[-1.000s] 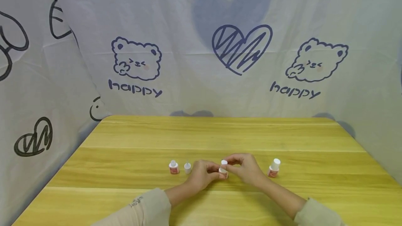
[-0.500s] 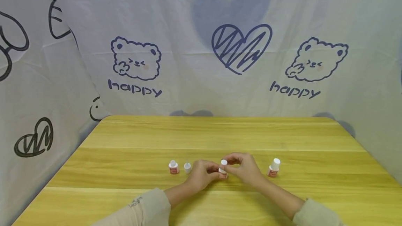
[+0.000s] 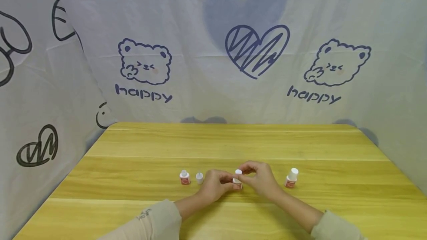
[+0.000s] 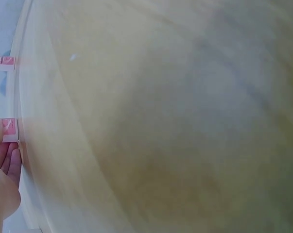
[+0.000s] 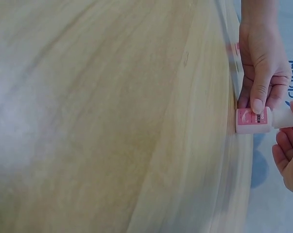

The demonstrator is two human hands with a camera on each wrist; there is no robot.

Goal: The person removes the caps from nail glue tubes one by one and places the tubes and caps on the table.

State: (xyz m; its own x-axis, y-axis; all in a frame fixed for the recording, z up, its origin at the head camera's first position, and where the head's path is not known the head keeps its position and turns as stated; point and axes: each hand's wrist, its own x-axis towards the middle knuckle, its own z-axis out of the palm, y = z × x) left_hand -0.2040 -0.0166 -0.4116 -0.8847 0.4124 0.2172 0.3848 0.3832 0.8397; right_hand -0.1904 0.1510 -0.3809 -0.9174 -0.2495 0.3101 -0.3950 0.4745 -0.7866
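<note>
Between my hands a small white bottle [image 3: 237, 186] with a pink-red label stands upright at the middle of the table. My left hand [image 3: 212, 189] grips its body from the left, the thumb lying over the label in the right wrist view. On its white cap [image 5: 284, 118] the thumb and fingers of my right hand [image 3: 262, 181] pinch from the right. The cap sits over the bottle's neck. In the left wrist view only the lower part of this bottle [image 4: 9, 129] shows beside the left fingers.
Left of my hands stand a similar bottle [image 3: 185, 178] without its cap and a loose white cap [image 3: 199, 178], thin stem pointing up. A capped bottle [image 3: 291, 178] stands to the right. Behind the wooden table [image 3: 220, 143] hangs a printed white cloth [image 3: 200, 84].
Both hands stay in place on the bottle. The right fingers have shifted slightly around the cap, so a little less of it shows. The other bottles and the loose cap have not moved.
</note>
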